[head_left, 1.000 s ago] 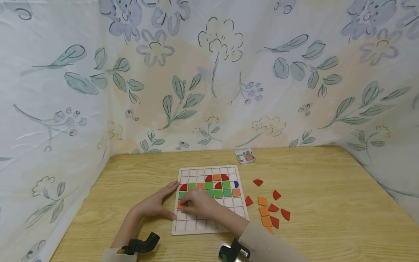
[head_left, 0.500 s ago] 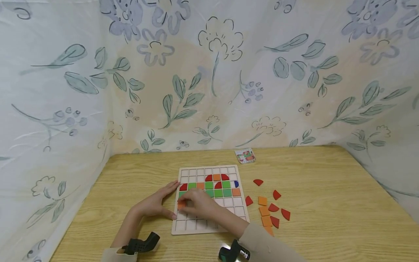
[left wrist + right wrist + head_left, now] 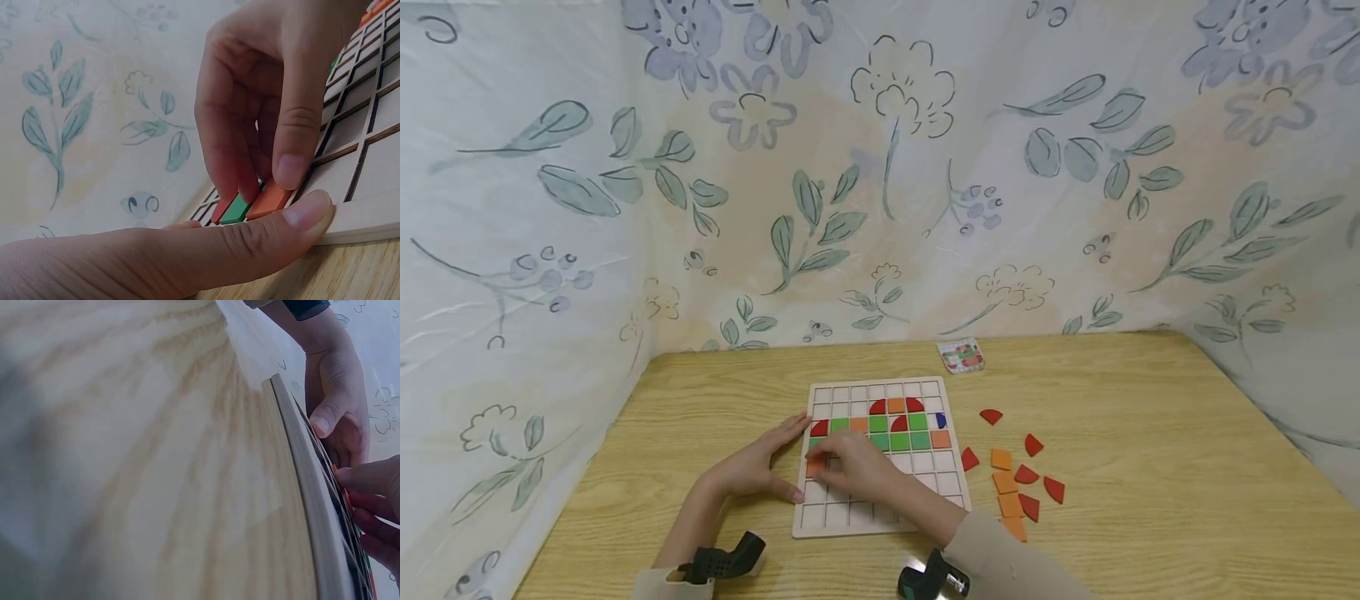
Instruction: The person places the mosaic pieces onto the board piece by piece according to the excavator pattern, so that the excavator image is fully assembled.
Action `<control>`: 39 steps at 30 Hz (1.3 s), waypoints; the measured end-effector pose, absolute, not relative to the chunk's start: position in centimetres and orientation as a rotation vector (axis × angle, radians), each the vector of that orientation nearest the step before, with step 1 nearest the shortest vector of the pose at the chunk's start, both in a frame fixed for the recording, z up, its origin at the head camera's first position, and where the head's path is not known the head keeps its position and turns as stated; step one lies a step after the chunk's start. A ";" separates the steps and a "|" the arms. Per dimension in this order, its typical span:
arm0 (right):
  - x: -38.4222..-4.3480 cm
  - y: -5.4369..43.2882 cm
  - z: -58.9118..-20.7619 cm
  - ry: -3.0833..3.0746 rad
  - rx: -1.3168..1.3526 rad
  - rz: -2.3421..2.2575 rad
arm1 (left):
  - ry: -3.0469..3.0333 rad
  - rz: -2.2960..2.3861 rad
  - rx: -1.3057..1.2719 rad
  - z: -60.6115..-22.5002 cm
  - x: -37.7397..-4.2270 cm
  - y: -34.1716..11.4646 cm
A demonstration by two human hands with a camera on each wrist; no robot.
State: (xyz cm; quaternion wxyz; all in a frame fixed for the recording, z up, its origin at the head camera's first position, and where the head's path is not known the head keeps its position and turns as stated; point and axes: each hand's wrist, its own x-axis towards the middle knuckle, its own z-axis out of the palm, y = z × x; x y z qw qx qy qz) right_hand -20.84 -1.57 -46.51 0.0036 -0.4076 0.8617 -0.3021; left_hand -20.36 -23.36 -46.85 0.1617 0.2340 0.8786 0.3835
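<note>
A pale wooden grid board [image 3: 917, 496] lies on the table, with green, red and orange tiles set in its upper rows. My left hand [image 3: 747, 468] rests at the board's left side, fingertips near the upper edge and thumb along the lower part. Over the left column, my right hand [image 3: 861, 468] pinches an orange square tile [image 3: 269, 201] between thumb and fingers. This tile sits in a cell right below a green tile [image 3: 235, 211]. In the right wrist view, the right fingers [image 3: 369, 478] are low over the grid, hiding most of the tile.
Right of the board lie several loose red quarter-circle tiles [image 3: 1054, 489] and a column of orange square tiles [image 3: 1001, 459]. A small printed pattern card [image 3: 962, 356] lies at the table's back edge. Floral cloth [image 3: 910, 183] hangs behind and at both sides.
My right fingertips have shifted slightly at the orange tile, showing more of it than a second ago. The left hand and the board have stayed in place.
</note>
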 end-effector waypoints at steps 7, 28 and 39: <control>-20.3 -1.1 -46.1 2.685 -1.200 -1.052 | 2.497 1.101 0.659 -46.6 -20.3 -23.3; -19.0 10.3 -45.1 2.508 -0.710 -1.583 | 2.527 1.079 0.646 -46.8 -20.3 -23.3; -19.3 15.3 -45.8 2.808 -0.434 -1.433 | 2.522 1.085 0.658 -46.6 -20.1 -23.2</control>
